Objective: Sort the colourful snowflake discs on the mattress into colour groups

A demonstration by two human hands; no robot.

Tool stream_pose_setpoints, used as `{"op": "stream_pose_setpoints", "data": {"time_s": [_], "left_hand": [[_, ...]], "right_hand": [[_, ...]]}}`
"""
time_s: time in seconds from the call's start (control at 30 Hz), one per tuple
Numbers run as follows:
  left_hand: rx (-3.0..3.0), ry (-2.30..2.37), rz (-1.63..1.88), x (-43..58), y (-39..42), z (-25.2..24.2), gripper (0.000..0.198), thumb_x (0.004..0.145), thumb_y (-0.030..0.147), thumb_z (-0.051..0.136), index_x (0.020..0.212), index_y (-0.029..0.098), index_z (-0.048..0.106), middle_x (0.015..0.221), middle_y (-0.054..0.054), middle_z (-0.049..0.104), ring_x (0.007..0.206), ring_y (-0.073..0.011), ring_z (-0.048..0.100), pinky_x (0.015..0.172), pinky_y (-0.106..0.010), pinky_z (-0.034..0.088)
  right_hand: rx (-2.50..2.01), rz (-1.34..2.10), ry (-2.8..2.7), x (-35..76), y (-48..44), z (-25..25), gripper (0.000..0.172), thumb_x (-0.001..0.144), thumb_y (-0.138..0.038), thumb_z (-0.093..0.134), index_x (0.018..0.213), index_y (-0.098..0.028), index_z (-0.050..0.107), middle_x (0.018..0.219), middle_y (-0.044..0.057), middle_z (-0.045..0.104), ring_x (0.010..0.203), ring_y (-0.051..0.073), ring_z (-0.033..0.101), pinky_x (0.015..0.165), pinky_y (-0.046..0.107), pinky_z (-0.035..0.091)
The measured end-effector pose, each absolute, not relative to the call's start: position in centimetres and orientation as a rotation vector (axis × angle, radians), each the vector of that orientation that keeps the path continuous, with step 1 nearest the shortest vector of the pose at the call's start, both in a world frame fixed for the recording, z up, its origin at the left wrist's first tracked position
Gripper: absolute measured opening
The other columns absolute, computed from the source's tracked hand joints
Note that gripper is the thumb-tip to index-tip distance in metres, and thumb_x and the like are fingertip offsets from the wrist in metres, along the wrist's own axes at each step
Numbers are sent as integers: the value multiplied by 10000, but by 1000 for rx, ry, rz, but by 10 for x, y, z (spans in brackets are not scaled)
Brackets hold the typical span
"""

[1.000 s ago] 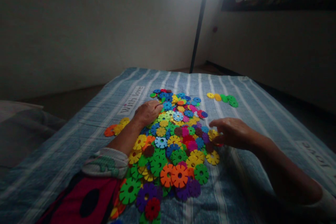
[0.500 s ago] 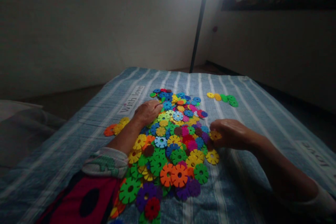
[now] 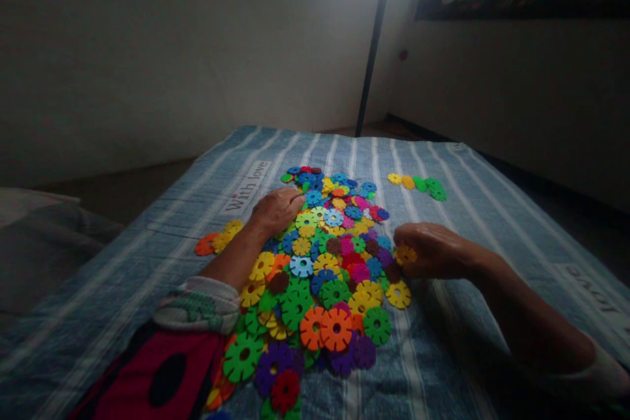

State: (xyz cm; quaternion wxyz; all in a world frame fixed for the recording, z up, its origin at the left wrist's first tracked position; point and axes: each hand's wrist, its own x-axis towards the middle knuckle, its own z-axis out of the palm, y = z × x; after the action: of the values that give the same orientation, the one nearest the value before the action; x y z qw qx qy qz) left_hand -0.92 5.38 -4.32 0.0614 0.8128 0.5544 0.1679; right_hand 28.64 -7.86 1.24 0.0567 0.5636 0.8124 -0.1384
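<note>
A spread-out pile of flower-shaped plastic discs [image 3: 295, 302] in many colours lies on the cloth. At the pile's left side, my left hand [image 3: 278, 211] rests with its fingers curled together over the discs. What is under those fingers, if anything, is hidden. My right hand [image 3: 433, 249] is closed at the pile's right edge, holding a yellow disc [image 3: 406, 254] that shows at its fingertips. Just below that hand lies another yellow disc [image 3: 398, 295].
A blue-and-white striped cloth [image 3: 187, 289] covers the table. Beyond my right hand is a short row of joined yellow, orange and green discs [image 3: 419, 184]. Orange and yellow discs [image 3: 207, 244] lie left of my left forearm. A dark pole [image 3: 373, 52] stands behind the table.
My right hand and the yellow disc in it have shifted very slightly. My left hand and the pile look the same.
</note>
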Motion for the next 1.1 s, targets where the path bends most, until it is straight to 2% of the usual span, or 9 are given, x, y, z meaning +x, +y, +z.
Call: {"op": "stream_pose_setpoints", "data": {"time_s": [0.23, 0.37, 0.57, 0.73, 0.93, 1.1], "left_hand": [[2461, 1657, 510, -9, 53, -43, 403, 881, 404, 313, 862, 199, 660, 1058, -90, 702, 1073, -228, 610, 971, -317, 449], [2475, 1637, 500, -10, 53, -43, 386, 871, 398, 320, 846, 199, 650, 1020, -85, 701, 1024, -224, 619, 936, -316, 459], [2502, 1612, 503, -10, 54, -43, 375, 872, 392, 321, 827, 199, 640, 998, -78, 692, 1005, -219, 617, 918, -308, 455], [2493, 1623, 511, -10, 52, -41, 372, 860, 409, 332, 800, 205, 637, 949, -72, 689, 960, -215, 618, 872, -294, 466], [2502, 1599, 524, -10, 53, -42, 371, 859, 419, 321, 764, 210, 612, 900, -70, 676, 916, -214, 614, 858, -305, 469], [2490, 1613, 553, -10, 54, -44, 357, 858, 408, 333, 805, 213, 628, 948, -67, 690, 971, -216, 608, 897, -299, 457]], "right_hand": [[1641, -615, 2578, 298, -85, 22, 104, 736, -246, 622, 819, -189, 596, 733, 5, 596, 628, 116, 500, 556, 226, 346], [1511, -715, 2591, 290, -100, 28, 147, 710, -198, 628, 856, -197, 647, 769, 8, 630, 652, 117, 536, 563, 218, 366], [1427, -606, 2630, 269, -112, 21, 98, 705, -140, 622, 792, -179, 646, 752, 35, 641, 657, 146, 552, 588, 263, 381], [1470, -550, 2646, 266, -110, 15, 121, 698, -89, 574, 764, -179, 623, 778, 59, 649, 702, 175, 574, 615, 290, 387], [1447, -497, 2621, 264, -111, 11, 69, 723, -122, 575, 761, -166, 612, 804, 84, 643, 694, 175, 556, 601, 295, 369], [1457, -457, 2598, 261, -115, 10, 41, 735, -158, 587, 757, -174, 618, 791, 84, 656, 680, 175, 545, 604, 297, 362]]}}
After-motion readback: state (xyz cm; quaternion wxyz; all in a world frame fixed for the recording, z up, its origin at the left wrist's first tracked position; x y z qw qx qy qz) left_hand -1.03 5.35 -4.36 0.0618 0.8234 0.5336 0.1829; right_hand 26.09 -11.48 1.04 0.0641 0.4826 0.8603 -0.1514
